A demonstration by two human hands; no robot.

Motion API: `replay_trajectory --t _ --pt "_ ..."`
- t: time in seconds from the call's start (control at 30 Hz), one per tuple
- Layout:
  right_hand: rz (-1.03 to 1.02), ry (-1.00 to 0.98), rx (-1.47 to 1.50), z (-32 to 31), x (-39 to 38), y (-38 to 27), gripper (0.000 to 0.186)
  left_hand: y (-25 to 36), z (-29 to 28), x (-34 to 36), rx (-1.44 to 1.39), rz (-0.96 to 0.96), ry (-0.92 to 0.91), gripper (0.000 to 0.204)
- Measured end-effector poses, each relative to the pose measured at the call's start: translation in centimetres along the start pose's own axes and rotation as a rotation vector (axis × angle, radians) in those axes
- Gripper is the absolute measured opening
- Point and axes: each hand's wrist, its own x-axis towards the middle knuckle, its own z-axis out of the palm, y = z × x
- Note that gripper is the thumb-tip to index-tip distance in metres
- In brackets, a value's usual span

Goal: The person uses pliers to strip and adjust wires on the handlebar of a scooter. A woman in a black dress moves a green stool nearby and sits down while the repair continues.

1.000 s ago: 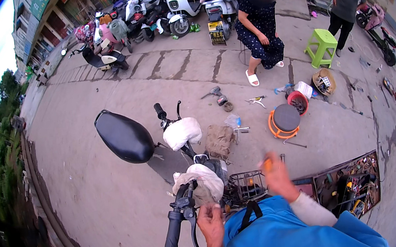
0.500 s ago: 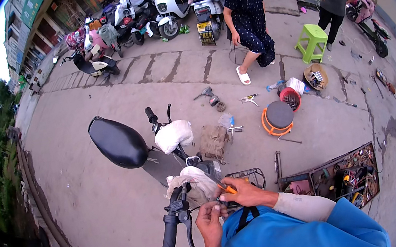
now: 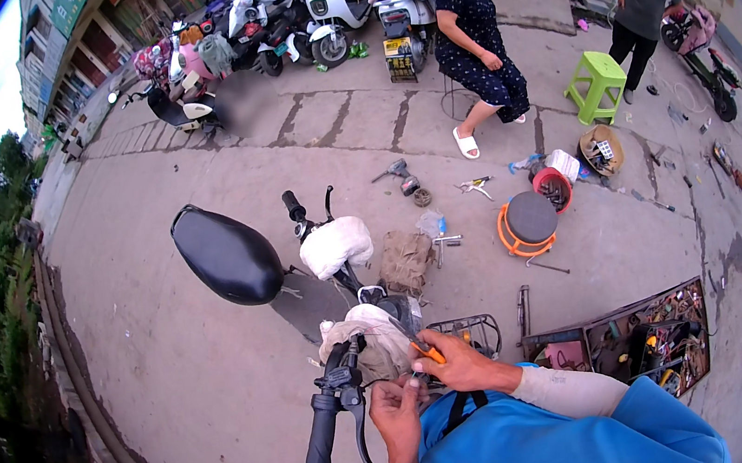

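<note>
At the front of an electric scooter, both my hands work close together beside its handlebar. My right hand (image 3: 460, 366) is closed around a tool with an orange handle (image 3: 427, 351); its head is too small to tell. Fingertips of my left hand (image 3: 398, 415) pinch together just below it, on something small and thin that I cannot make out. Left of my hands are the black handlebar grip (image 3: 323, 434) and brake lever (image 3: 363, 434). A pale cloth (image 3: 376, 343) covers the middle of the bars. Beyond lies the black seat (image 3: 229, 255).
A metal toolbox (image 3: 581, 332) full of tools lies to the right. Ahead are an orange-rimmed round stool (image 3: 530, 218), a red bucket (image 3: 553, 187), a cordless drill (image 3: 402, 181) and a green stool (image 3: 596, 88). One person (image 3: 479, 58) sits, another (image 3: 638, 4) stands; parked scooters (image 3: 336, 2) line the back.
The whole view has shifted slightly. The seated person's arm now rests nearer the lap. My hands stay together at the bars, with the orange-handled tool still in the right one.
</note>
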Motion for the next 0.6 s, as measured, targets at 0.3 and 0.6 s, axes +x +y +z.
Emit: replay_trajectory --t 0.3,0.6 --pt "-0.157 -0.058 -0.106 1.0 0.4 1.3 0.03 1.0 -0.4 -0.2 0.18 -0.079 -0.092 0.021" --pt "-0.024 0.055 0.06 -0.8 -1.5 -1.4 0.012 -1.3 -0.2 1.7 0.013 -0.077 -0.068 0.025"
